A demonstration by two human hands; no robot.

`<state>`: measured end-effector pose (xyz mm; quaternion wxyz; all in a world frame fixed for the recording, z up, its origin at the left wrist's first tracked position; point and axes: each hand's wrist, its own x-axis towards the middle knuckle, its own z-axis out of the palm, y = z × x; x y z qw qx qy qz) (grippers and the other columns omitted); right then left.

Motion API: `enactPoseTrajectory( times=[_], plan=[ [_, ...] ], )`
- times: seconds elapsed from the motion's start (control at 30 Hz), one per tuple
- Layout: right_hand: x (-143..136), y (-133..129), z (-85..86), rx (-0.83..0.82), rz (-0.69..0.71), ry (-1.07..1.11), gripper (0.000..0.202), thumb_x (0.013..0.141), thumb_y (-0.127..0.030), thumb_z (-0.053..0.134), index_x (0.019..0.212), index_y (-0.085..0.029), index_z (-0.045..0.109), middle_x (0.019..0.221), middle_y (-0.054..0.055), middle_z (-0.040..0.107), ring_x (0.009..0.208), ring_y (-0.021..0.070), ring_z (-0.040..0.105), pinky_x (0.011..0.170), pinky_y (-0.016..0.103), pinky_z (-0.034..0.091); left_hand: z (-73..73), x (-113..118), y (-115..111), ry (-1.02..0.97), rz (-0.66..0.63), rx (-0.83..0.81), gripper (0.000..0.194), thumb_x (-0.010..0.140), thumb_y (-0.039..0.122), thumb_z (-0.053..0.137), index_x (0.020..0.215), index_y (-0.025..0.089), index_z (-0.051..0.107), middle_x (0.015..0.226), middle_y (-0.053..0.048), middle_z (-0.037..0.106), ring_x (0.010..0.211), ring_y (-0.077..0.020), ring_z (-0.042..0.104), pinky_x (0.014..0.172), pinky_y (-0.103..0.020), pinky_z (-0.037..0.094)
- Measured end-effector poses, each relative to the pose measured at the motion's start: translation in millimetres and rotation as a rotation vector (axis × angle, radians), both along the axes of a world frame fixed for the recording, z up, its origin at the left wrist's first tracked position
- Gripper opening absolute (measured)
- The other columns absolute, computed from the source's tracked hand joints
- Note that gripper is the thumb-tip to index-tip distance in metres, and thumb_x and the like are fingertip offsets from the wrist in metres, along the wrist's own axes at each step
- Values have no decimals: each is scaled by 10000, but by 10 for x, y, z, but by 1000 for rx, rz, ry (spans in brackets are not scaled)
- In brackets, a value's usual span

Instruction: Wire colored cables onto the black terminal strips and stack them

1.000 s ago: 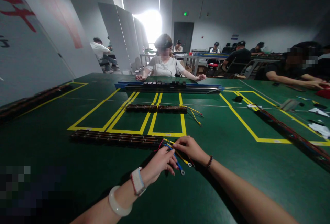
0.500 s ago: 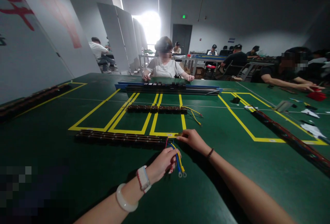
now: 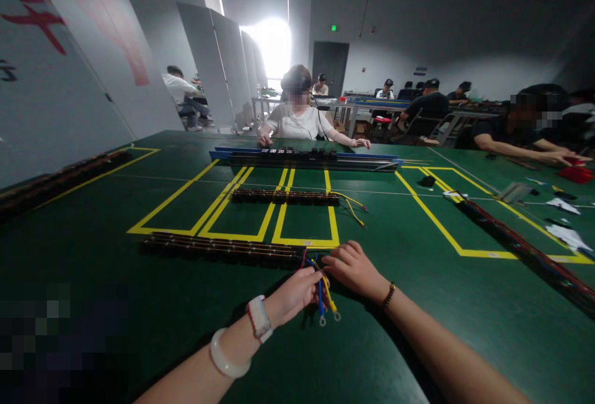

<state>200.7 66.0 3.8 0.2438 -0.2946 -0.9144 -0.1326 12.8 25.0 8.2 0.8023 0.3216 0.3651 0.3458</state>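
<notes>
A long dark wired strip (image 3: pixel 223 251) lies on the green table, its cable end at the right. My left hand (image 3: pixel 300 292) is closed round the blue and yellow cables (image 3: pixel 331 297) just beyond that end. Two ring terminals (image 3: pixel 330 318) hang below the fingers. My right hand (image 3: pixel 356 267) is bent beside the cables, its fingertips close to those of my left hand; whether they hold a wire is too small to tell. A shorter dark strip (image 3: pixel 286 197) with yellow leads lies farther back inside yellow tape outlines.
Blue and black rails (image 3: pixel 307 159) lie across the table's far side, with a person seated behind them. Another dark strip (image 3: pixel 65 178) is at the far left. A long wire bundle (image 3: pixel 525 246) runs along the right. Another person's hands hold something red (image 3: pixel 575 171) there.
My right hand has moved nearer to my left hand and the cables. The ring terminals have spread apart. The person opposite has moved a hand outward to the right.
</notes>
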Motion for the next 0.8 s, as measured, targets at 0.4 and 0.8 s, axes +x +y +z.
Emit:
enactPoseTrajectory(
  times=[0.4,0.8],
  plan=[
    [96,-36,87,181,309,-217,295,928,-148,446,1202,-164,554,1064,69,648,1000,154,566,939,332,422,24,-21,-30,-14,-73,-5,253,918,321,318,881,123,471,698,-43,580,606,-147,586,621,-297,460],
    [48,-52,101,-3,254,15,246,947,-204,425,1135,-196,583,965,58,666,870,153,569,809,313,449,-42,-14,-26,53,-58,65,193,922,297,318,878,151,437,660,3,557,534,-136,604,614,-308,483]
  ],
)
